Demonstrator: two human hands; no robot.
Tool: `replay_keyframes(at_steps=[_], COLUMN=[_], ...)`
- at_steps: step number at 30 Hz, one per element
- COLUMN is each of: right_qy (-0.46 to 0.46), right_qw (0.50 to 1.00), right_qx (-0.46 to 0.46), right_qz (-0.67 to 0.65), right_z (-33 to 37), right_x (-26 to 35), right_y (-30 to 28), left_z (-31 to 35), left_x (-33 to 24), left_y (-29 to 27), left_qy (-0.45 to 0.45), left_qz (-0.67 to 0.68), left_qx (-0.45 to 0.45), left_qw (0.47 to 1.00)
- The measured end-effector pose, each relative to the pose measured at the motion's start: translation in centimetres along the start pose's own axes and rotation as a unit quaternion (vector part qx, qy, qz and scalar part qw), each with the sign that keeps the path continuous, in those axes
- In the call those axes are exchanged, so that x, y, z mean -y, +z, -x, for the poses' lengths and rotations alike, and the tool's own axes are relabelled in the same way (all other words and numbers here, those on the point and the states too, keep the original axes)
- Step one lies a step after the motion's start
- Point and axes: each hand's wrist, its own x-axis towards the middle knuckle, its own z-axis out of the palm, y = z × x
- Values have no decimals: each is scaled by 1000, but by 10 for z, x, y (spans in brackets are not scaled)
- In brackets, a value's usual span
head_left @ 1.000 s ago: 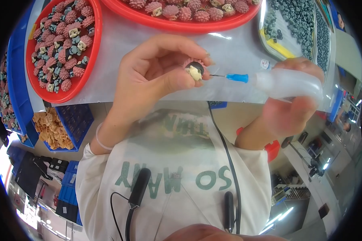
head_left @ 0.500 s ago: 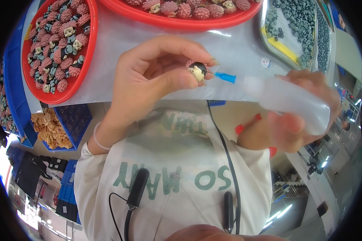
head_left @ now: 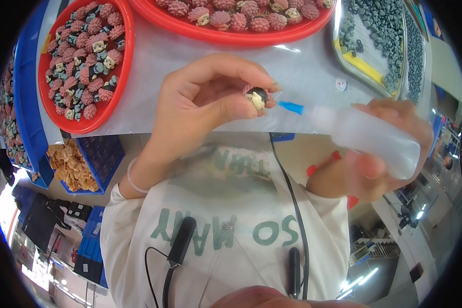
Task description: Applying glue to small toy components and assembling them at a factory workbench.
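Between the thumb and fingers of my left hand [head_left: 190,102] is a small figurine [head_left: 256,99] with a cream face and a dark cap; some pink shows behind it. My right hand [head_left: 408,115] is wrapped round a translucent white squeeze bottle [head_left: 382,141], tilted with its nozzle toward the figurine. A blue dispensing needle [head_left: 291,107] caps the nozzle. Its thin end is right beside the figurine's cap; whether it touches, I cannot tell. Slight blur covers the right hand and the bottle.
Red trays, one at left [head_left: 129,72] and one at the far edge [head_left: 241,40], hold several pink-and-dark figurines. A metal tray [head_left: 338,38] at far right bears small dark grey pieces [head_left: 377,25]. Below the table's left side stands a blue crate [head_left: 105,159] beside tan pieces [head_left: 72,167].
The whole view has shifted slightly, with trays and table lower and farther right. The needle's end is still beside the figurine, and both hands keep their holds.
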Motion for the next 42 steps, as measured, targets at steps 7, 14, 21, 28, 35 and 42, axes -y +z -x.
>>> replay_keyframes(at_steps=[7,14,21,28,35,42], right_qy=[231,169,165,255,229,285], right_qw=[948,981,985,882,896,900], right_qx=[-143,-94,-27,-133,-93,-131], right_qz=[-167,23,46,374,368,304], right_z=[20,23,20,27,13,9], right_x=[-15,-44,-52,-146,-152,-137], right_y=[-8,29,6,-121,-120,-113], left_z=[-6,1,4,-6,2,4], left_x=[3,3,1,2,0,1], left_y=[1,0,0,5,3,1], left_qy=[15,15,5,6,-2,-49], left_qz=[28,-46,-64,-67,-48,-47], left_qx=[51,-17,-34,-6,-18,-7], left_qw=[998,999,997,998,999,998])
